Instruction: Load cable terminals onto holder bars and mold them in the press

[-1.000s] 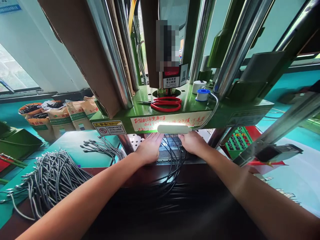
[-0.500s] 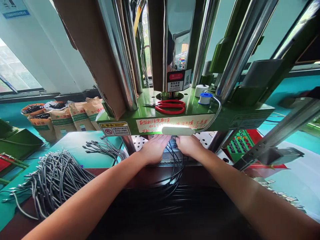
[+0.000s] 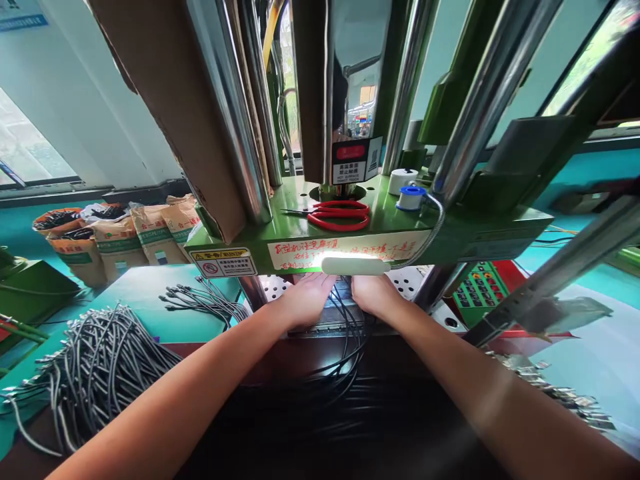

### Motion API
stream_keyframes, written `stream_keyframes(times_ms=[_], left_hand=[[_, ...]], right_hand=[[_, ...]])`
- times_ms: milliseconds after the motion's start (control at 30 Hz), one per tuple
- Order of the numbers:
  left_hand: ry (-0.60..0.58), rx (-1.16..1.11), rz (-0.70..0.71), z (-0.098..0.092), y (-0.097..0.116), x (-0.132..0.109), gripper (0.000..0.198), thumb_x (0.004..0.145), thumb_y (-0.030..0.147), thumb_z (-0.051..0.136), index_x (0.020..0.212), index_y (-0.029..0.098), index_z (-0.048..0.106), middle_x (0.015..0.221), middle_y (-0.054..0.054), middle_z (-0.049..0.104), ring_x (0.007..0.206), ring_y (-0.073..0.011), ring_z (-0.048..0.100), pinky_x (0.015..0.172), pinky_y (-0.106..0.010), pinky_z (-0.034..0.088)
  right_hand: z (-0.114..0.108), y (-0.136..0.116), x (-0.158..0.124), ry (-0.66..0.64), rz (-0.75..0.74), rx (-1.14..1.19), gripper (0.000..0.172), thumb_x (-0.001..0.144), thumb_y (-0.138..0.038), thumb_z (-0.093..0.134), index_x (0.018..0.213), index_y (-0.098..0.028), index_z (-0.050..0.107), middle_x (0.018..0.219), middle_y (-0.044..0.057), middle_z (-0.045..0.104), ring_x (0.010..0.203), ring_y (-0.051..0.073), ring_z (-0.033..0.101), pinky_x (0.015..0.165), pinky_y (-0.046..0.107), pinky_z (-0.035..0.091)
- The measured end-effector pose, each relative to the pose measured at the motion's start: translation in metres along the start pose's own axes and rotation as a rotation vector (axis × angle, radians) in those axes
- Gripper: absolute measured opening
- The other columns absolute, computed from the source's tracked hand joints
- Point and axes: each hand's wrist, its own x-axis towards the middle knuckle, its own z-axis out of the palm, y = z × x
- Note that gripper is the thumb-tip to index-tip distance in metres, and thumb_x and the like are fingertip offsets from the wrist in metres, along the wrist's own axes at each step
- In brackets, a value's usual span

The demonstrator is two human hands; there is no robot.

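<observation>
Both my hands reach in under the green head [image 3: 295, 233] of a press. My left hand [image 3: 311, 299] lies over the left side of a metal mould [image 3: 326, 319], its fingers stretched forward and their tips partly hidden. At the mould's right side is my right hand [image 3: 376, 293], its fingers curled in; whatever they hold is hidden by the hand and the lamp. Several black cables [image 3: 350, 333] run out of the mould between my hands and hang in loops over its front edge. A lit white lamp [image 3: 355, 267] sits just above my fingers.
Red-handled scissors [image 3: 340, 215] and a blue-white spool [image 3: 411, 198] rest on the press head. A large bundle of cables [image 3: 110, 367] lies at left, with a smaller bunch [image 3: 205, 298] behind it. Small metal parts [image 3: 560, 390] and a button panel [image 3: 483, 287] are at right.
The view has shifted slightly. My left fingers sit a little deeper under the press head, and my right hand has stayed at the mould's right side.
</observation>
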Motion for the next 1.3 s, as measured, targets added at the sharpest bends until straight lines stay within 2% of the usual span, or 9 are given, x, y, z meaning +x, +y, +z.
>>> stream_keyframes(times_ms=[233, 500, 700, 767, 867, 967, 1067, 1167, 1300], left_hand=[[-0.031, -0.004, 0.114, -0.006, 0.000, 0.010, 0.065, 0.079, 0.014, 0.048, 0.141, 0.012, 0.030, 0.141, -0.013, 0.044, 0.127, -0.0230, 0.043, 0.106, -0.036, 0.034], [-0.024, -0.022, 0.089, 0.003, 0.000, 0.014, 0.059, 0.075, 0.014, 0.051, 0.133, 0.014, 0.039, 0.130, -0.013, 0.053, 0.121, -0.0249, 0.050, 0.102, -0.036, 0.038], [-0.036, -0.039, 0.063, 0.005, -0.001, 0.015, 0.062, 0.074, 0.012, 0.049, 0.135, 0.013, 0.036, 0.133, -0.013, 0.051, 0.123, -0.0257, 0.047, 0.100, -0.035, 0.039], [-0.046, -0.038, 0.058, 0.003, -0.001, 0.015, 0.066, 0.072, 0.012, 0.051, 0.136, 0.014, 0.034, 0.135, -0.013, 0.050, 0.124, -0.0258, 0.047, 0.100, -0.035, 0.040], [-0.052, -0.014, 0.043, -0.004, 0.001, 0.014, 0.071, 0.069, 0.008, 0.052, 0.137, 0.014, 0.034, 0.131, -0.014, 0.053, 0.119, -0.0257, 0.051, 0.097, -0.035, 0.042], [-0.042, 0.016, 0.006, -0.010, 0.003, 0.007, 0.068, 0.068, 0.008, 0.052, 0.134, 0.014, 0.039, 0.127, -0.013, 0.056, 0.116, -0.0254, 0.053, 0.096, -0.036, 0.043], [-0.020, 0.048, -0.038, -0.009, 0.003, -0.004, 0.069, 0.069, 0.012, 0.052, 0.136, 0.011, 0.035, 0.137, -0.015, 0.047, 0.126, -0.0266, 0.044, 0.104, -0.039, 0.036], [-0.013, 0.076, -0.075, -0.002, 0.005, -0.012, 0.075, 0.071, 0.016, 0.052, 0.141, 0.007, 0.027, 0.146, -0.018, 0.033, 0.135, -0.0287, 0.030, 0.111, -0.042, 0.025], [-0.031, 0.094, -0.122, 0.007, 0.009, -0.013, 0.076, 0.069, 0.017, 0.052, 0.140, 0.003, 0.029, 0.146, -0.019, 0.034, 0.136, -0.0317, 0.029, 0.113, -0.044, 0.020]], right_hand=[[-0.009, 0.015, -0.016, -0.017, 0.119, 0.000, 0.039, 0.093, -0.026, 0.033, 0.112, -0.015, 0.065, 0.107, 0.014, 0.067, 0.099, 0.024, 0.061, 0.083, 0.030, 0.044], [-0.002, 0.016, -0.018, -0.060, 0.054, 0.003, 0.033, 0.089, -0.019, 0.039, 0.108, -0.012, 0.064, 0.106, 0.016, 0.067, 0.095, 0.027, 0.062, 0.079, 0.032, 0.044], [0.000, 0.018, -0.013, -0.048, -0.009, 0.013, 0.039, 0.084, -0.011, 0.041, 0.117, -0.012, 0.060, 0.118, 0.015, 0.063, 0.112, 0.025, 0.055, 0.092, 0.028, 0.038], [-0.002, 0.020, -0.010, -0.062, -0.022, 0.013, 0.040, 0.083, -0.011, 0.041, 0.118, -0.013, 0.060, 0.117, 0.014, 0.063, 0.110, 0.025, 0.056, 0.092, 0.028, 0.039], [-0.009, 0.022, -0.008, -0.087, -0.015, 0.002, 0.035, 0.086, -0.015, 0.040, 0.111, -0.014, 0.064, 0.112, 0.014, 0.066, 0.100, 0.026, 0.061, 0.084, 0.031, 0.043], [-0.017, 0.019, -0.011, -0.065, -0.014, 0.001, 0.038, 0.093, -0.029, 0.035, 0.109, -0.014, 0.066, 0.115, 0.015, 0.064, 0.105, 0.027, 0.058, 0.089, 0.034, 0.042], [-0.021, 0.010, -0.019, -0.056, -0.047, 0.020, 0.047, 0.095, -0.043, 0.031, 0.111, -0.016, 0.066, 0.117, 0.013, 0.063, 0.111, 0.026, 0.054, 0.096, 0.035, 0.038], [-0.017, -0.001, -0.026, -0.080, -0.088, 0.040, 0.048, 0.095, -0.046, 0.033, 0.122, -0.018, 0.060, 0.123, 0.012, 0.059, 0.117, 0.025, 0.049, 0.102, 0.035, 0.032], [-0.010, -0.009, -0.029, -0.102, -0.090, 0.049, 0.052, 0.095, -0.044, 0.029, 0.133, -0.015, 0.050, 0.136, 0.014, 0.049, 0.127, 0.026, 0.040, 0.108, 0.038, 0.025]])
